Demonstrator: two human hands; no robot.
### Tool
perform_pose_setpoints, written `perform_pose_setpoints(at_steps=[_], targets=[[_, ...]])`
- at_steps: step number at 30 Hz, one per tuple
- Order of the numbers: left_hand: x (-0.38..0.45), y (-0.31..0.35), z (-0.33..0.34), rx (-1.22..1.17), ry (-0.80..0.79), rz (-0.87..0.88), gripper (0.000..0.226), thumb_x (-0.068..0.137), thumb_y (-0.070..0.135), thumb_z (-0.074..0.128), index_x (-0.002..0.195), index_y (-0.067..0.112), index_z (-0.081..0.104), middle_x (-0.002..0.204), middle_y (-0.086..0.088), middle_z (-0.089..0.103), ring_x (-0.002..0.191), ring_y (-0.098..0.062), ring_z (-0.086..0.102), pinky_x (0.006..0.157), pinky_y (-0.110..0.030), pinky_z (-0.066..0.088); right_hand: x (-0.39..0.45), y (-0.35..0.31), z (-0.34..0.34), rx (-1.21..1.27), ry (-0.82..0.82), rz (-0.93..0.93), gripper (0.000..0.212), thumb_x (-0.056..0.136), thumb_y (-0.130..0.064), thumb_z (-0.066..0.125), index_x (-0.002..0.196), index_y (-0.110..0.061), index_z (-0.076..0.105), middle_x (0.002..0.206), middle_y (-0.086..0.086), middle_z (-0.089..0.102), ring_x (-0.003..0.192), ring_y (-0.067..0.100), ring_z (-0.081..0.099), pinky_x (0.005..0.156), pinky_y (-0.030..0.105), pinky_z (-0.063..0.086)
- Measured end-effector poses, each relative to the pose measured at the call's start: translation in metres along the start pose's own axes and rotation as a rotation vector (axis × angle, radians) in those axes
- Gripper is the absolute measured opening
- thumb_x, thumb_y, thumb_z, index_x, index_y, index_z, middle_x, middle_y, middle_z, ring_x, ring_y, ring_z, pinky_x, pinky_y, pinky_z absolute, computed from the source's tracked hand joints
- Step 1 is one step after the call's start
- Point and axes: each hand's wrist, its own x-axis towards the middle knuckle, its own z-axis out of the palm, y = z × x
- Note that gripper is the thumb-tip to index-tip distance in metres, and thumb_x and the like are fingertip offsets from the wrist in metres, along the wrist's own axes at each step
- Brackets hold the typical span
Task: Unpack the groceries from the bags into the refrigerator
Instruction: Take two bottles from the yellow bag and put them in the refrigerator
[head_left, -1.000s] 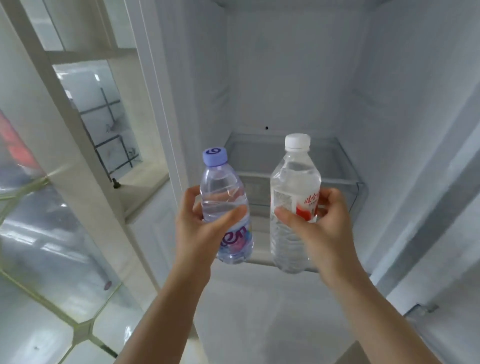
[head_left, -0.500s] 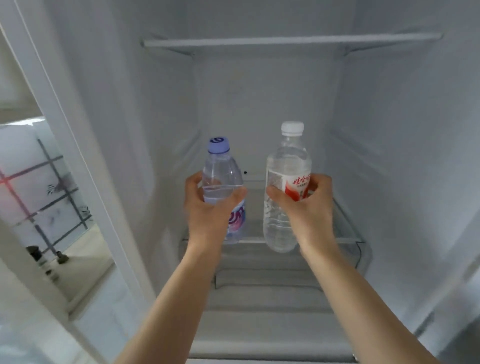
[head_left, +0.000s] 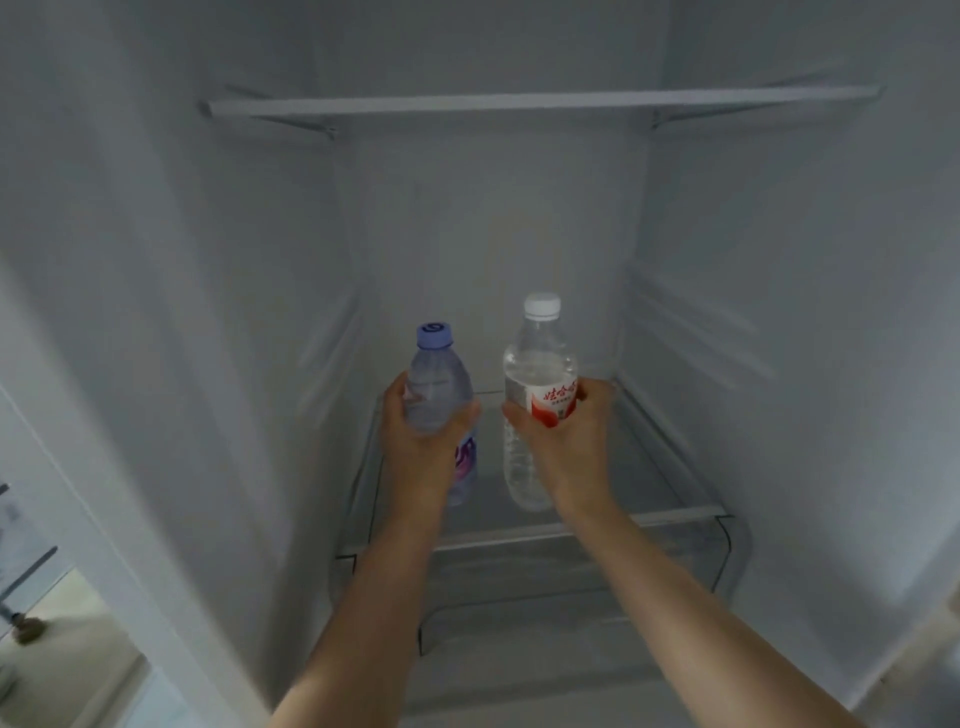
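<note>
Both my arms reach into the open refrigerator. My left hand (head_left: 423, 434) grips a small clear water bottle with a purple cap (head_left: 435, 374) and a purple label. My right hand (head_left: 563, 436) grips a taller clear water bottle with a white cap (head_left: 540, 358) and a red-and-white label. Both bottles stand upright side by side over the glass shelf (head_left: 649, 478). Whether their bases touch the shelf I cannot tell. No grocery bags are in view.
A second shelf (head_left: 519, 101) spans the fridge above the bottles. A clear drawer (head_left: 571, 587) sits under the glass shelf. White fridge walls close in on the left and right. At the far left, outside the fridge, a pale floor and a window show.
Both hands have pushed the bottles deeper into the fridge and lower toward the glass shelf. My view has moved closer, so the upper shelf now shows in full.
</note>
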Motion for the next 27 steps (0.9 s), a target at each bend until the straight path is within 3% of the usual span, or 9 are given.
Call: perform_pose_setpoints(at_steps=[3, 6, 12, 15, 16, 19, 20, 24, 27], targets=[[0.002, -0.006, -0.002, 0.004, -0.010, -0.005, 0.064, 0.072, 0.009, 0.082, 0.124, 0.025, 0.049, 0.123, -0.005, 0.058, 0.108, -0.021, 0.060, 0.085, -0.027, 0.050, 0.000, 0.002, 0.001, 0.001, -0.027, -0.028, 0.068, 0.064, -0.019, 0.087, 0.115, -0.012, 0.043, 0.107, 0.002, 0.055, 0.094, 0.012, 0.062, 0.074, 0.016, 0.050], [0.010, -0.014, -0.009, 0.022, -0.046, 0.014, 0.064, 0.072, 0.013, 0.083, 0.123, 0.029, 0.048, 0.122, -0.004, 0.058, 0.108, -0.020, 0.060, 0.084, -0.026, 0.051, -0.003, 0.003, 0.000, -0.007, -0.054, -0.059, 0.066, 0.065, -0.016, 0.087, 0.113, -0.013, 0.041, 0.100, -0.008, 0.054, 0.089, 0.004, 0.061, 0.069, 0.011, 0.049], [0.011, -0.026, -0.015, 0.047, -0.121, 0.095, 0.070, 0.075, 0.011, 0.081, 0.133, 0.023, 0.044, 0.123, -0.002, 0.059, 0.108, -0.016, 0.060, 0.093, -0.031, 0.050, -0.001, 0.005, -0.006, -0.043, -0.174, -0.032, 0.075, 0.064, -0.012, 0.087, 0.118, -0.021, 0.036, 0.103, -0.018, 0.051, 0.095, 0.001, 0.059, 0.072, 0.012, 0.048], [0.014, -0.038, -0.015, 0.114, -0.180, 0.111, 0.072, 0.072, 0.028, 0.083, 0.126, 0.000, 0.044, 0.108, -0.024, 0.059, 0.097, -0.041, 0.062, 0.081, -0.048, 0.053, -0.007, 0.015, -0.016, -0.123, -0.316, -0.025, 0.084, 0.067, -0.007, 0.084, 0.129, -0.027, 0.031, 0.108, -0.025, 0.050, 0.100, -0.005, 0.056, 0.080, 0.011, 0.046], [0.013, -0.043, -0.016, 0.130, -0.191, 0.100, 0.078, 0.072, 0.029, 0.084, 0.127, -0.004, 0.040, 0.106, -0.025, 0.058, 0.096, -0.042, 0.061, 0.080, -0.048, 0.054, -0.009, 0.019, -0.019, -0.153, -0.345, -0.026, 0.084, 0.069, -0.009, 0.084, 0.132, -0.027, 0.031, 0.110, -0.026, 0.050, 0.103, -0.004, 0.056, 0.084, 0.015, 0.048], [0.003, -0.050, -0.014, 0.167, -0.105, 0.109, 0.085, 0.070, -0.001, 0.081, 0.135, 0.017, 0.030, 0.112, 0.015, 0.051, 0.097, 0.003, 0.057, 0.084, -0.009, 0.048, -0.012, 0.026, -0.026, -0.190, -0.358, -0.026, 0.080, 0.071, -0.015, 0.083, 0.134, -0.027, 0.035, 0.117, -0.020, 0.056, 0.109, 0.004, 0.059, 0.092, 0.027, 0.051], [-0.002, -0.050, -0.012, 0.151, -0.073, 0.119, 0.084, 0.070, -0.004, 0.080, 0.130, 0.027, 0.031, 0.110, 0.022, 0.048, 0.097, 0.009, 0.055, 0.083, -0.004, 0.045, -0.011, 0.025, -0.026, -0.196, -0.358, -0.020, 0.079, 0.070, -0.016, 0.084, 0.132, -0.028, 0.036, 0.117, -0.017, 0.058, 0.108, 0.006, 0.059, 0.091, 0.027, 0.051], [0.008, -0.052, -0.005, 0.142, 0.009, 0.126, 0.078, 0.072, -0.004, 0.078, 0.122, 0.034, 0.033, 0.106, 0.023, 0.050, 0.091, 0.012, 0.054, 0.079, -0.002, 0.043, -0.007, 0.024, -0.010, -0.199, -0.301, -0.068, 0.079, 0.066, -0.012, 0.086, 0.124, -0.034, 0.037, 0.115, -0.014, 0.058, 0.105, 0.008, 0.058, 0.091, 0.026, 0.049], [0.028, -0.055, 0.001, 0.163, 0.025, 0.126, 0.074, 0.073, -0.006, 0.077, 0.123, 0.028, 0.036, 0.104, 0.017, 0.052, 0.089, 0.005, 0.055, 0.077, 0.000, 0.043, 0.003, 0.030, 0.014, -0.225, -0.263, -0.119, 0.081, 0.066, -0.011, 0.086, 0.132, -0.020, 0.039, 0.119, -0.008, 0.056, 0.107, 0.006, 0.054, 0.092, 0.021, 0.044]])
